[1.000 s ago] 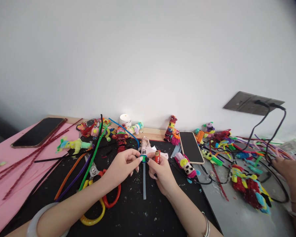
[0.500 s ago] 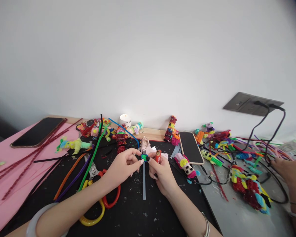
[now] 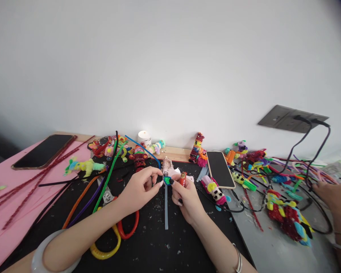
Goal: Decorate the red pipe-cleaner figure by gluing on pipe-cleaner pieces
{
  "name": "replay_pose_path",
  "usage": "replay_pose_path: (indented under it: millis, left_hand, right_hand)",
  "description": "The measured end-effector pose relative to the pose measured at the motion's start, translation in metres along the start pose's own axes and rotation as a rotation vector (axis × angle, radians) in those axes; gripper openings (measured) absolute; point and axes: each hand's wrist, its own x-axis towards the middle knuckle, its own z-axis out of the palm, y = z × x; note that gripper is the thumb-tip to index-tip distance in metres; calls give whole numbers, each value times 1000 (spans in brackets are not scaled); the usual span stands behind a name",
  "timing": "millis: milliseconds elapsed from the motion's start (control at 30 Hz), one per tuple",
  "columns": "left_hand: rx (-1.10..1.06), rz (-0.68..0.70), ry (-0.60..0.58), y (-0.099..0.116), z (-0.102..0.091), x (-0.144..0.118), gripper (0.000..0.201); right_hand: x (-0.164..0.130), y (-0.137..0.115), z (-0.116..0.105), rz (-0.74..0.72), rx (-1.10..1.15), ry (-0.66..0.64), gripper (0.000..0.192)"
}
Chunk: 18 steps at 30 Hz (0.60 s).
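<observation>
My right hand point(image 3: 186, 193) pinches a small blue-and-green piece point(image 3: 167, 180) between thumb and forefinger. A red object like a lighter or battery point(image 3: 183, 178) is tucked in the same hand's fingers. Close on the piece's left side is my left hand point(image 3: 143, 187), with thumb and forefinger tips apart; whether they touch it I cannot tell. Just beyond the fingers lies a pale pink glue gun point(image 3: 167, 165), partly hidden. A translucent glue stick point(image 3: 166, 208) lies on the black mat point(image 3: 156, 246) below the hands.
Red-and-yellow scissors point(image 3: 127, 225) and pipe cleaners point(image 3: 106, 185) lie left. A dark phone point(image 3: 44, 151) rests on pink sheet point(image 3: 25, 201). Another phone point(image 3: 220, 169), pipe-cleaner figures point(image 3: 287, 218) and black cables point(image 3: 324, 144) occupy the right. Another person's hand point(image 3: 329, 195) is at the far right.
My left thumb and forefinger have drawn slightly back from the blue-and-green piece, showing more of it. My right hand keeps its pinch almost in place.
</observation>
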Motion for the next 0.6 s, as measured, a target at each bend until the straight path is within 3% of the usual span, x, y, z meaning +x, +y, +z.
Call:
replay_pose_path:
  millis: [600]
  left_hand:
    - [73,27,21,-1,1,0,9]
  right_hand:
    - [-1,0,2,-25,-10,12,24]
